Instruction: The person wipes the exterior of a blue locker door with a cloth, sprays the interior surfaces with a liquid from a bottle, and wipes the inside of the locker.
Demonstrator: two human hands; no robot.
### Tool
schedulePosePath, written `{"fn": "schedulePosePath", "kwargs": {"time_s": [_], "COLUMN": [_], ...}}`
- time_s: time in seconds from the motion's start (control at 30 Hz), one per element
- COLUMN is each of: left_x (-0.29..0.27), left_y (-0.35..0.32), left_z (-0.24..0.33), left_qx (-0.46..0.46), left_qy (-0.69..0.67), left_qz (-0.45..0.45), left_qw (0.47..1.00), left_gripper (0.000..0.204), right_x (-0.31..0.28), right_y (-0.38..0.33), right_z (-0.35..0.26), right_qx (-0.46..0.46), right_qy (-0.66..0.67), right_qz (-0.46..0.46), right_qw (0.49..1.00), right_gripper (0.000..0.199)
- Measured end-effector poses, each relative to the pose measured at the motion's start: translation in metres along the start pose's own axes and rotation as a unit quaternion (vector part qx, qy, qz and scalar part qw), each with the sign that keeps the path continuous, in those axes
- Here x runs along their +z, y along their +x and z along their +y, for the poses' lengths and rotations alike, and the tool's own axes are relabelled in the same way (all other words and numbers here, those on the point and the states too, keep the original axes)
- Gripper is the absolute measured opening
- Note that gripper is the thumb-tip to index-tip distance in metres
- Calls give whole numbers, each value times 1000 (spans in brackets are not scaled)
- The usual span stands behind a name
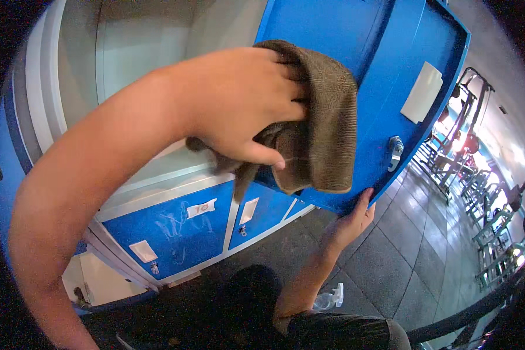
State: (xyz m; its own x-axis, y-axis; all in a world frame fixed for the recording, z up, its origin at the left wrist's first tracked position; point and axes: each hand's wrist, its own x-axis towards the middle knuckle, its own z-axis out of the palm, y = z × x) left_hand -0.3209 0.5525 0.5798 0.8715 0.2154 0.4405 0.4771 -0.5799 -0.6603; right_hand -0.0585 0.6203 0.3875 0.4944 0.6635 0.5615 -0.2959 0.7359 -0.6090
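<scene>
Left hand (248, 102) clutches a brown cloth (335, 128); below it, right hand (354, 226) clasps the blue locker door (385, 87); likely wiping, wanting steady pressure next.

You wear the camera, the left of two fisheyes, on your head. It looks down and forward, close to the open blue locker door (379, 105), taking in the locker compartment (140, 46) left of that door, the tiled floor (385, 245) below it and, far off to its right, gym machines (471, 143).
</scene>
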Motion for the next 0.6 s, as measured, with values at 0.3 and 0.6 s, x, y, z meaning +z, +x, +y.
{"fn": "schedulePosePath", "kwargs": {"time_s": [0.3, 0.6], "left_x": [-27, -5], "left_y": [11, 2], "left_z": [-18, -4], "left_qx": [-202, 3], "left_qy": [235, -11], "left_qz": [16, -2], "left_qw": [951, 1000], "left_gripper": [64, 56], "right_x": [-1, 2], "right_y": [1, 0], "right_z": [6, -1], "right_qx": [-26, -10], "right_qy": [-4, -2], "right_qz": [0, -11], "right_qw": [1000, 1000], "right_gripper": [31, 38]}}
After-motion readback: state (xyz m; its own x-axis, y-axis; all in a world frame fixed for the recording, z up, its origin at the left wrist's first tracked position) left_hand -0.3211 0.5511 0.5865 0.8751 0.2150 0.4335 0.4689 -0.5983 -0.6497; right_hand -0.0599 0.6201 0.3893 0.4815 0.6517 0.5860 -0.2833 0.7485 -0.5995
